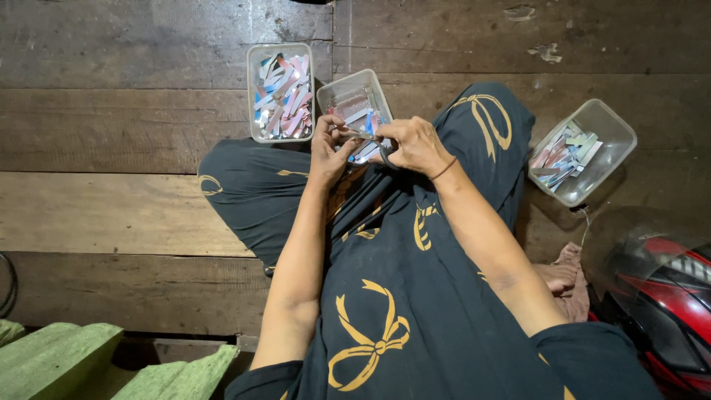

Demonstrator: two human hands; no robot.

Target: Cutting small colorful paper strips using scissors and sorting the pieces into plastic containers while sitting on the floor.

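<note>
Over the middle tub, the left hand and right hand together pinched a small strip, fingers pressed on it.

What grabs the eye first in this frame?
Both hands, left hand and right hand, meet mid-frame over a clear tub of coloured strips, pinching a small piece between them. A fuller tub sits just left of it on the plank floor; a red helmet fills the lower right corner.
</note>
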